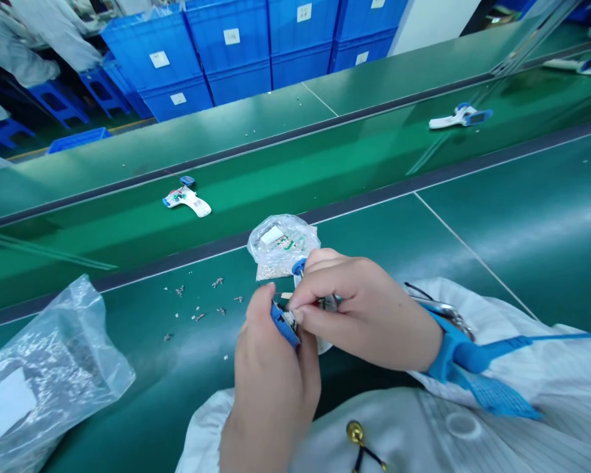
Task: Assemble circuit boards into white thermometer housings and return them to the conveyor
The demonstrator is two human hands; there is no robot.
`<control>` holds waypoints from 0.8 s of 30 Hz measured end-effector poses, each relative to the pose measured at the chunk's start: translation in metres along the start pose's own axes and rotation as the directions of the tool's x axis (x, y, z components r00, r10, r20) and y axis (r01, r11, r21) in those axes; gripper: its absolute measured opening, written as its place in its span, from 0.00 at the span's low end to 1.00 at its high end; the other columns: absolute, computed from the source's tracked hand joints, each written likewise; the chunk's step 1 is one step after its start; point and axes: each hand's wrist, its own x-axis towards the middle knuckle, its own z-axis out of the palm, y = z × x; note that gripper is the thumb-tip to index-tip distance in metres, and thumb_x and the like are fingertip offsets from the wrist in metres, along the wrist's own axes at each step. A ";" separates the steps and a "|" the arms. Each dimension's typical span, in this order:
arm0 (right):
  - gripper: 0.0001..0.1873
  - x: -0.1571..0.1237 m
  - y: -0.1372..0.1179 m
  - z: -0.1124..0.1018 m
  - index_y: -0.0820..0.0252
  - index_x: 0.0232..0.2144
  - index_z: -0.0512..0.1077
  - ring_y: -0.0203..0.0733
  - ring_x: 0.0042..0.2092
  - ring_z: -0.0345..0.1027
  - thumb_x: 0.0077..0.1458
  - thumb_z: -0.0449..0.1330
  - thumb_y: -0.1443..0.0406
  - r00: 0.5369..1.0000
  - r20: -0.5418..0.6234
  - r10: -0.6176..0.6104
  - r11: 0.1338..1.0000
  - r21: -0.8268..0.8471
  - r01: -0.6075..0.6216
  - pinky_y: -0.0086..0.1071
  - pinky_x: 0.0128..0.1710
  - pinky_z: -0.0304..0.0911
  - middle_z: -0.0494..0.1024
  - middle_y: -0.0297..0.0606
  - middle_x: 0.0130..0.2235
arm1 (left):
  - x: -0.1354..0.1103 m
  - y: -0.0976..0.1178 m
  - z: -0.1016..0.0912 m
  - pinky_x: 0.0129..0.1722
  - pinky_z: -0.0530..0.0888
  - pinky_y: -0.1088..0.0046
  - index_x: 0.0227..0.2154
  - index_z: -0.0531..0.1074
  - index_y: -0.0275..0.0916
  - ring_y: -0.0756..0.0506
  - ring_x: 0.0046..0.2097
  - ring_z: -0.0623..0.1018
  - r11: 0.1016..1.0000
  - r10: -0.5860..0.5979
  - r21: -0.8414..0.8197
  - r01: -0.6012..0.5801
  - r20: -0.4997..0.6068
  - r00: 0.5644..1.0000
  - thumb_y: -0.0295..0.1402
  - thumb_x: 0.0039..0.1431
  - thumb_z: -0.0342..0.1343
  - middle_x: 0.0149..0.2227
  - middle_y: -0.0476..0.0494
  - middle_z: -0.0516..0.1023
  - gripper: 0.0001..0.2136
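My left hand (pixel 270 374) is closed around a small white device with a blue edge (pixel 284 325), and its inner parts show at the tip. My right hand (pixel 359 312) is just above it, with its fingertips at the device. A small metal piece (pixel 331 302) sticks out of the right hand's grip, and its full shape is hidden by my fingers. Behind the hands lies a clear plastic bag of small parts (pixel 280 246). Several tiny metal parts (pixel 197 309) are scattered on the green mat to the left of my hands.
A larger clear bag (pixel 44 374) lies at the near left. Beyond the mat, a green conveyor belt (pixel 295 190) carries white-and-blue handheld devices (pixel 187 200). Blue crates (pixel 226 52) are stacked at the back. A blue wrist strap (pixel 453 348) circles my right wrist.
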 end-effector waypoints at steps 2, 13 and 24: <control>0.10 -0.003 -0.003 0.005 0.62 0.20 0.73 0.33 0.30 0.61 0.47 0.56 0.77 0.999 -0.043 0.023 1.000 0.014 -0.023 0.29 0.36 0.57 0.72 0.30 0.20 | -0.001 0.003 0.000 0.35 0.74 0.57 0.52 0.53 0.36 0.35 0.40 0.79 0.999 -0.043 0.007 0.043 -0.010 0.999 0.32 0.55 0.48 0.40 0.33 0.75 0.21; 0.15 -0.012 -0.019 0.011 0.63 0.16 0.65 0.34 0.28 0.54 0.51 0.50 0.75 0.998 -0.052 0.023 0.992 -0.120 -0.029 0.31 0.33 0.54 0.62 0.32 0.19 | -0.003 0.002 -0.001 0.31 0.72 0.62 0.47 0.55 0.39 0.40 0.29 0.76 0.962 0.106 0.261 -0.078 -0.094 0.990 0.28 0.50 0.50 0.31 0.42 0.74 0.20; 0.11 -0.007 0.002 0.005 0.60 0.22 0.72 0.35 0.31 0.65 0.49 0.53 0.75 0.999 0.047 0.016 0.996 -0.092 -0.011 0.29 0.34 0.60 0.73 0.32 0.23 | 0.000 0.000 -0.001 0.35 0.73 0.59 0.54 0.52 0.35 0.37 0.39 0.77 0.992 -0.011 0.127 0.003 0.066 0.998 0.31 0.55 0.47 0.39 0.34 0.74 0.23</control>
